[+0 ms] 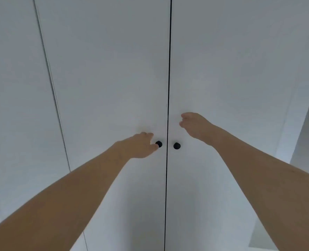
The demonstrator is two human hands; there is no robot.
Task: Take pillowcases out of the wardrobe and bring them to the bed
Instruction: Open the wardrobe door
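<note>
White wardrobe fills the frame, both doors shut, dark seam running down the centre

Left door and right door meet at the seam; two round black knobs sit just either side of it, mid-frame. Left hand at left knob, thumb and fingers loosely curled, touching or just short of it – grip not confirmed, cannot tell. Right hand open, fingers slack, up and to the right of right knob, apart from it, holding nothing. Both forearms bare, entering from lower corners. Pillowcases not in view; any contents lie behind the shut doors
</note>
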